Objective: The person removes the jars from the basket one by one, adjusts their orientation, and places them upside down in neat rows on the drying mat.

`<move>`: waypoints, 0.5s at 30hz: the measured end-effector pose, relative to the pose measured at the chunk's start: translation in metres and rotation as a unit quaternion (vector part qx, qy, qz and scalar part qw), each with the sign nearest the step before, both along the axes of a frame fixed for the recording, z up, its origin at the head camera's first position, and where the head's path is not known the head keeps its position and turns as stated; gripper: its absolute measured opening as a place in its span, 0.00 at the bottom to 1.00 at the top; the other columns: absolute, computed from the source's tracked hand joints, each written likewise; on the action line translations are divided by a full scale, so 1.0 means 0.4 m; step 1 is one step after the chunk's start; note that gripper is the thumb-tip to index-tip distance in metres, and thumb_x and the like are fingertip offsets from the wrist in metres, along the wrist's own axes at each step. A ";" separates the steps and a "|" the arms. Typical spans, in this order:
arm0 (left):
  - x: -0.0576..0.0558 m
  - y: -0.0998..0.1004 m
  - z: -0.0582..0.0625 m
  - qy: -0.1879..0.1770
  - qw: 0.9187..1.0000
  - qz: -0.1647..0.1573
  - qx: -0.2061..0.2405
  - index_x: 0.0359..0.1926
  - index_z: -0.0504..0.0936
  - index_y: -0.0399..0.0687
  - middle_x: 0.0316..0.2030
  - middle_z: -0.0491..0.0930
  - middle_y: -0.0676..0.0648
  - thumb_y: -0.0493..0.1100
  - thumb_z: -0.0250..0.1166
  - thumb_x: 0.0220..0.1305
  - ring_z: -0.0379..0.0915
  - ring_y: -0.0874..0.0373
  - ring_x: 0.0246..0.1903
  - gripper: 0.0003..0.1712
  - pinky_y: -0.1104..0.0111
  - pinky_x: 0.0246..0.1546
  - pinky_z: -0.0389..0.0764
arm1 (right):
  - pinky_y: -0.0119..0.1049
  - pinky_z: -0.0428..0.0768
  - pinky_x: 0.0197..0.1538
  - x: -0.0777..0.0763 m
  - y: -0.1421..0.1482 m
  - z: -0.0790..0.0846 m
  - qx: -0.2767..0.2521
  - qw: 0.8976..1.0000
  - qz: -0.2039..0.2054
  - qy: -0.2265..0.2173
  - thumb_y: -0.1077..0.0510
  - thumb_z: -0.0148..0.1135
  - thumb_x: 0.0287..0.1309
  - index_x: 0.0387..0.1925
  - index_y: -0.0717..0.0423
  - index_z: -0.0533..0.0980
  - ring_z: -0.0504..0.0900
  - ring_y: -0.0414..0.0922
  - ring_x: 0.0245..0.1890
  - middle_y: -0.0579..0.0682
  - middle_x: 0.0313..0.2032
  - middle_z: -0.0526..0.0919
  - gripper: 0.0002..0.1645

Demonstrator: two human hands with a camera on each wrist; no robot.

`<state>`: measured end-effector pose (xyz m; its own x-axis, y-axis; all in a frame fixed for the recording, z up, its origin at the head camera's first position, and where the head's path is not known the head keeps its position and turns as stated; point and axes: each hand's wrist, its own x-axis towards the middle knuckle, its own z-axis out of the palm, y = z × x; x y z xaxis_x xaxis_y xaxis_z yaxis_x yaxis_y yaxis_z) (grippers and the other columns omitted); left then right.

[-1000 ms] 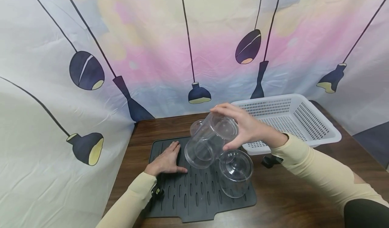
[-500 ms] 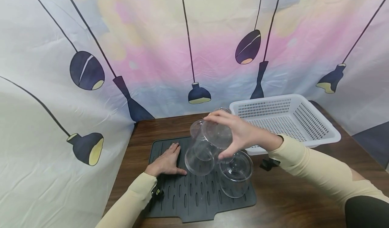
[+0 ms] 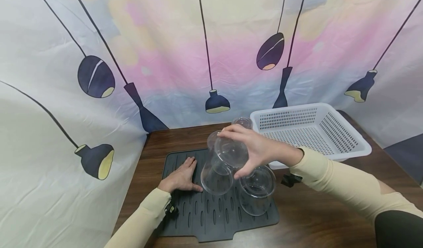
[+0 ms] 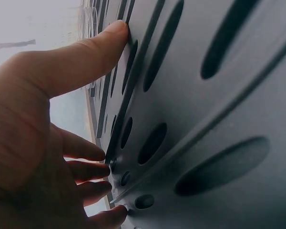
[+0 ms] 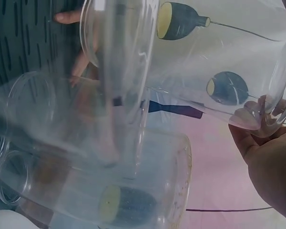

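My right hand grips a clear container by its closed end, thumb and fingers spread round it. Its wide rim points down toward the dark grey ridged mat; whether it touches the mat I cannot tell. In the right wrist view that hand holds the closed end at the right. My left hand rests on the mat's left part, fingers extended. Up close in the left wrist view, its thumb and fingertips touch the slotted mat. A second clear container stands on the mat's right side.
Two more clear containers, one at the back and one left of it, are partly covered by the right hand and its container. A white perforated basket stands at the back right of the wooden table. Patterned cloth hangs behind.
My right hand has come down and slightly left, bringing the container lower and more upright over the mat. The back container has come into sight. The left hand stays in place.
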<state>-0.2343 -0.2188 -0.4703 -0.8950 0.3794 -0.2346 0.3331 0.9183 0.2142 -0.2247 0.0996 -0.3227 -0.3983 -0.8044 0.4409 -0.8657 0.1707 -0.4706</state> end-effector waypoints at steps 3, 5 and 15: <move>-0.001 -0.001 0.001 -0.003 1.000 0.002 0.000 0.74 0.55 0.36 0.75 0.49 0.37 0.68 0.75 0.42 0.41 0.43 0.75 0.68 0.49 0.71 0.57 | 0.48 0.78 0.55 0.002 -0.006 -0.001 0.007 1.000 0.000 0.010 0.34 0.79 0.33 0.69 0.58 0.63 0.67 0.47 0.62 0.53 0.64 0.66 0.64; -0.001 -0.001 0.001 -0.005 1.000 0.001 0.001 0.74 0.55 0.35 0.75 0.49 0.37 0.69 0.75 0.43 0.42 0.42 0.75 0.68 0.49 0.71 0.57 | 0.48 0.79 0.55 0.004 -0.010 -0.001 0.011 1.000 0.001 0.017 0.33 0.79 0.33 0.69 0.57 0.63 0.67 0.47 0.63 0.53 0.64 0.66 0.64; 0.000 0.000 0.001 -0.012 1.000 0.001 -0.002 0.74 0.55 0.35 0.75 0.49 0.37 0.69 0.75 0.43 0.43 0.42 0.75 0.67 0.49 0.70 0.57 | 0.45 0.76 0.58 0.009 -0.029 -0.021 0.028 0.999 0.022 0.037 0.33 0.78 0.34 0.68 0.59 0.64 0.65 0.46 0.62 0.54 0.63 0.66 0.63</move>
